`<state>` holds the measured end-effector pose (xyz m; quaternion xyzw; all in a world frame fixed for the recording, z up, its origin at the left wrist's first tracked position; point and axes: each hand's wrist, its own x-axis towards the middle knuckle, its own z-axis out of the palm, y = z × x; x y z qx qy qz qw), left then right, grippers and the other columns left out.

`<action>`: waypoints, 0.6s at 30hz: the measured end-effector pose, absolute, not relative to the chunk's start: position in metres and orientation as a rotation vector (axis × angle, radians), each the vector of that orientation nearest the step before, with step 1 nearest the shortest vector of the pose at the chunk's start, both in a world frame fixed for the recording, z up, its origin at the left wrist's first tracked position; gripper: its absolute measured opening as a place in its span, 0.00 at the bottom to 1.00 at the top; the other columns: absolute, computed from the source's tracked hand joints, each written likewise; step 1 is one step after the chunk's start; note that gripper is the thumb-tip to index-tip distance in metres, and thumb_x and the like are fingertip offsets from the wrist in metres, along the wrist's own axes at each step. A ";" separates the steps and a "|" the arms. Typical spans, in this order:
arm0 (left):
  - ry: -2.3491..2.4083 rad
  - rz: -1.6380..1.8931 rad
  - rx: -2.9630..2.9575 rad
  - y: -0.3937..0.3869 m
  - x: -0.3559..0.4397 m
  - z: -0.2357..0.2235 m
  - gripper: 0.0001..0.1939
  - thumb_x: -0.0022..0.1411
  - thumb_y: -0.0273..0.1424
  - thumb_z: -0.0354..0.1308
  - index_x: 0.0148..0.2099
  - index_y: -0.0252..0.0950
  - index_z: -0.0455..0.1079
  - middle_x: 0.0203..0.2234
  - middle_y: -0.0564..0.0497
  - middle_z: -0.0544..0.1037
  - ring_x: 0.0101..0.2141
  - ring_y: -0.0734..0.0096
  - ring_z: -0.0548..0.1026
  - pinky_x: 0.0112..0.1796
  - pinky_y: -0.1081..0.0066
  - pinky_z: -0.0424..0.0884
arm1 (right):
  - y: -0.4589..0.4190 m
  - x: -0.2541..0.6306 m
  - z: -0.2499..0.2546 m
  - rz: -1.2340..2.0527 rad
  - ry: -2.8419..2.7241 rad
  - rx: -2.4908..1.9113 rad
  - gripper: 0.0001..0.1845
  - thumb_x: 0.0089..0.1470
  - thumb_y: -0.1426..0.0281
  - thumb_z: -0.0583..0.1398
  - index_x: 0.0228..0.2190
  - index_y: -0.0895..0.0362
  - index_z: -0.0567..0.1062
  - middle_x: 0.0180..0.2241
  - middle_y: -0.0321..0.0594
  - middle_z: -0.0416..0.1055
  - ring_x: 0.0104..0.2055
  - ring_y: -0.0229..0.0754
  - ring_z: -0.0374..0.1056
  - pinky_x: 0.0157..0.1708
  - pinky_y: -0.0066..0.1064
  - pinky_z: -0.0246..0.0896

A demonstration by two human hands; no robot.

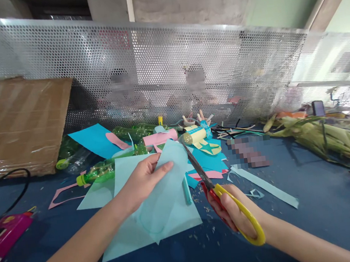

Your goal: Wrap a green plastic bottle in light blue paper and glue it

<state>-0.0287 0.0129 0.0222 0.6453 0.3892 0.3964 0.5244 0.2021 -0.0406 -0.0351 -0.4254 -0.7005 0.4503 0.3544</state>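
My left hand (150, 174) pinches a light blue sheet of paper (165, 196), thumb on top, tilted up above the table. A faint rounded outline is drawn on its lower part. In my right hand (231, 204) are scissors (204, 174) with one yellow and one red handle. Their blades point up and left, with the tips at the paper's upper right edge. Beneath lies a larger light blue sheet (182, 221). A light blue pen-like stick (186, 189) rests on that sheet, just left of the scissors.
Behind my hands lie green plastic bottles (100, 172), a pink-wrapped bottle (163, 136), a yellow-wrapped bottle (194, 135) and blue paper (96, 140). A paper strip (266, 185) and corn husks (315, 130) are right; cardboard (18, 129) and a magenta power strip (7, 236) left. Perforated metal panel (160, 64) stands behind.
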 end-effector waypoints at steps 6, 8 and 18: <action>0.931 0.940 1.548 0.014 -0.030 0.023 0.17 0.58 0.46 0.60 0.39 0.36 0.71 0.25 0.52 0.75 0.28 0.65 0.74 0.26 0.71 0.66 | -0.041 0.202 -0.036 1.155 -1.801 -1.114 0.34 0.51 0.34 0.44 0.22 0.53 0.58 0.12 0.27 0.50 0.11 0.30 0.44 0.08 0.25 0.41; 0.927 0.932 1.552 0.015 -0.031 0.024 0.17 0.57 0.46 0.61 0.39 0.36 0.71 0.25 0.52 0.75 0.29 0.65 0.74 0.27 0.70 0.67 | -0.041 0.202 -0.037 1.152 -1.798 -1.108 0.34 0.51 0.34 0.44 0.21 0.53 0.58 0.12 0.27 0.50 0.12 0.30 0.44 0.08 0.24 0.41; 0.925 0.780 1.484 0.020 -0.044 0.030 0.17 0.54 0.46 0.64 0.35 0.37 0.71 0.27 0.52 0.76 0.28 0.68 0.75 0.29 0.70 0.70 | -0.040 0.204 -0.036 1.209 -1.814 -1.118 0.34 0.50 0.34 0.46 0.21 0.53 0.58 0.14 0.28 0.52 0.12 0.29 0.45 0.07 0.24 0.41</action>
